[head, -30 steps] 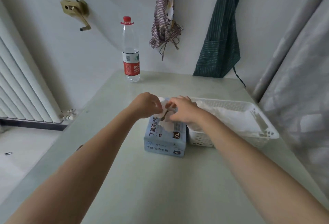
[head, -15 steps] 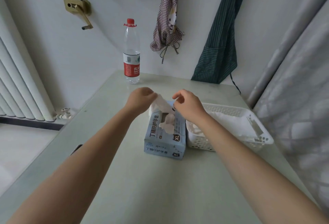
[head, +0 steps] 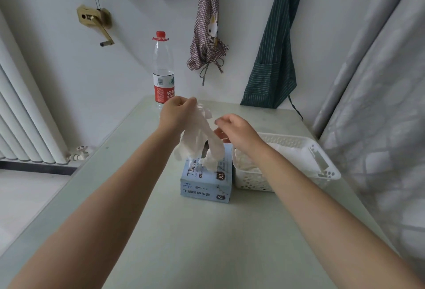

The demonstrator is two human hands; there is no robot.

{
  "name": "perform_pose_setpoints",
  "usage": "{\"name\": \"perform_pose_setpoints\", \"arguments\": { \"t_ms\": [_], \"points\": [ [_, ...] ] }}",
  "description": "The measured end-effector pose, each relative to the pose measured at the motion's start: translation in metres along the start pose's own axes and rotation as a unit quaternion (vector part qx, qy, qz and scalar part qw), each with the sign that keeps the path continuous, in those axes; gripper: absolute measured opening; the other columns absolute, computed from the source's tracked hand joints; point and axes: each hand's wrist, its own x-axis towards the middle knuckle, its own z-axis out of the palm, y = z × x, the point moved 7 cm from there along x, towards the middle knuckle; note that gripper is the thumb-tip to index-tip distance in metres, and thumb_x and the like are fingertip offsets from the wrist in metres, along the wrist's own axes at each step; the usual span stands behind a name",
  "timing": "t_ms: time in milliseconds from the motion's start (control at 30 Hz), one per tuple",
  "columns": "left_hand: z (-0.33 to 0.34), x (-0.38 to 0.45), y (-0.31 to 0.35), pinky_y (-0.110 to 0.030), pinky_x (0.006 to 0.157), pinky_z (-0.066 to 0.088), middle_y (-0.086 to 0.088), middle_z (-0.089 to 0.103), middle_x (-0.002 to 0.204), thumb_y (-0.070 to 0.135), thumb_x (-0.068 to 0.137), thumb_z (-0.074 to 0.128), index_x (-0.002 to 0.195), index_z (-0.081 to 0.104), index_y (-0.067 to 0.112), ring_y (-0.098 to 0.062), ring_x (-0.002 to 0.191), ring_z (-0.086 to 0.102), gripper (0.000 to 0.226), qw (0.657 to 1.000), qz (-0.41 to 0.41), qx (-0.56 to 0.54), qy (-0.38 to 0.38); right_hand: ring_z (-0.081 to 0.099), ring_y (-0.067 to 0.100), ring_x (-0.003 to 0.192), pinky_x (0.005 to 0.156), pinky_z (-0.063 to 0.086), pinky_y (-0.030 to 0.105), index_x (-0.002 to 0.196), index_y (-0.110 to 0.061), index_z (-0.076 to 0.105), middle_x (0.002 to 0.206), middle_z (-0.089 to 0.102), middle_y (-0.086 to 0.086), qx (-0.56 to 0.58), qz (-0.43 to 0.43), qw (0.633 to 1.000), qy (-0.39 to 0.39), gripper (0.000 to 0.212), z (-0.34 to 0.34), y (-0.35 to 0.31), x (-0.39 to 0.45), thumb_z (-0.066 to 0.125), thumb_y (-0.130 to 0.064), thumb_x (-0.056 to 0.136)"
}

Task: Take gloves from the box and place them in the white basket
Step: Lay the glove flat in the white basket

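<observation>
Above box [head: 205,180], left grip [head: 176,111] (pinched) on gloves [head: 199,137]

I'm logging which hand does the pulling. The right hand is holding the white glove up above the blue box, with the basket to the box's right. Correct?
Not quite: the head view shows the left hand holding the white glove above the blue box; the right hand holds nothing. The basket is to the box's right.

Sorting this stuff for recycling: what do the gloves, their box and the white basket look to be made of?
The gloves hanging from the left hand look like thin, matte, translucent white film, limp and creased, probably nitrile or similar. The box looks like printed pale blue cardboard with folded edges and a slight sheen. The white basket looks like moulded plastic, smooth, its walls perforated.
</observation>
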Motion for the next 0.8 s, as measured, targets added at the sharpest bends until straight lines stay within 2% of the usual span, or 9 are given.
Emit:
{"name": "perform_pose_setpoints", "arguments": {
  "t_ms": [67,133,233,367,467,567,700,767,800],
  "points": [
    [0.005,-0.004,-0.001,-0.034,0.066,0.052,-0.002,0.061,0.076,0.028,0.089,0.06,0.081,0.059,0.014,-0.02,0.071,0.058,0.016,1.0,-0.005,0.005,-0.01,0.068,0.014,0.09,0.085,0.053,0.033,0.117,-0.012,0.054,0.105,0.069,0.005,0.042,-0.003,0.999,-0.023,0.044,0.001,-0.003,-0.005,0.054,-0.05,0.094],
    [0.013,-0.012,0.0,-0.035,0.07,0.055,-0.003,0.061,0.076,0.029,0.092,0.06,0.083,0.058,0.013,-0.02,0.07,0.06,0.018,0.999,-0.009,-0.003,-0.045,0.069,0.009,0.09,0.076,0.051,0.024,0.116,-0.015,0.054,0.105,0.069,0.002,0.013,-0.02,0.999,-0.039,0.049,0.004,-0.009,-0.01,0.057,-0.056,0.089],
    [0.024,-0.018,0.001,-0.034,0.07,0.055,-0.004,0.062,0.079,0.032,0.092,0.061,0.092,0.06,0.01,-0.02,0.07,0.061,0.022,0.995,-0.022,0.019,-0.095,0.067,0.006,0.08,0.069,0.047,0.021,0.105,-0.017,0.059,0.097,0.07,-0.001,0.01,-0.039,0.999,-0.011,0.033,0.0,-0.013,-0.011,0.064,-0.046,0.09],
    [0.021,-0.021,0.004,-0.03,0.07,0.05,-0.001,0.065,0.09,0.043,0.092,0.061,0.105,0.064,0.012,-0.017,0.08,0.061,0.034,0.991,-0.006,0.075,-0.11,0.063,0.012,0.074,0.073,0.055,0.035,0.094,-0.005,0.065,0.082,0.064,0.001,0.027,-0.051,0.997,0.059,0.02,-0.021,-0.022,-0.006,0.064,-0.025,0.092],
    [0.023,-0.033,0.013,-0.032,0.079,0.054,0.0,0.07,0.103,0.057,0.086,0.063,0.114,0.066,0.02,-0.017,0.094,0.067,0.047,0.974,0.036,0.04,-0.218,0.063,0.019,0.077,0.073,0.058,0.037,0.097,-0.001,0.064,0.084,0.064,0.007,0.084,-0.032,0.993,0.074,0.019,-0.032,-0.025,-0.005,0.057,-0.019,0.093],
    [0.029,-0.043,0.012,-0.04,0.078,0.058,-0.014,0.073,0.1,0.041,0.081,0.074,0.11,0.07,0.012,-0.028,0.09,0.071,0.041,0.945,0.039,0.05,-0.322,0.06,0.019,0.079,0.073,0.055,0.037,0.089,-0.013,0.065,0.083,0.062,0.004,0.106,-0.006,0.99,0.095,0.013,-0.039,-0.025,-0.004,0.052,-0.014,0.091],
    [0.025,-0.039,0.01,-0.041,0.084,0.055,-0.02,0.07,0.097,0.029,0.081,0.069,0.098,0.072,0.005,-0.025,0.086,0.066,0.031,0.959,0.023,0.062,-0.275,0.052,0.02,0.077,0.067,0.047,0.035,0.082,-0.014,0.062,0.077,0.055,0.003,0.111,0.004,0.986,0.121,0.012,-0.045,-0.028,-0.011,0.051,-0.013,0.085],
    [0.024,-0.039,0.012,-0.037,0.082,0.055,-0.012,0.071,0.091,0.026,0.089,0.064,0.096,0.074,0.007,-0.022,0.087,0.066,0.023,0.965,0.011,0.041,-0.257,0.052,0.017,0.075,0.064,0.047,0.033,0.088,-0.014,0.062,0.077,0.054,0.001,0.063,-0.009,0.994,0.086,0.005,-0.039,-0.034,-0.017,0.059,-0.015,0.084],
    [0.024,-0.039,0.012,-0.036,0.082,0.055,-0.01,0.072,0.092,0.026,0.092,0.061,0.099,0.074,0.007,-0.021,0.087,0.067,0.024,0.966,0.011,0.04,-0.257,0.054,0.015,0.075,0.065,0.049,0.033,0.093,-0.013,0.062,0.081,0.056,0.0,0.034,-0.016,0.998,0.051,0.013,-0.034,-0.036,-0.02,0.065,-0.017,0.081]
  ]
}}
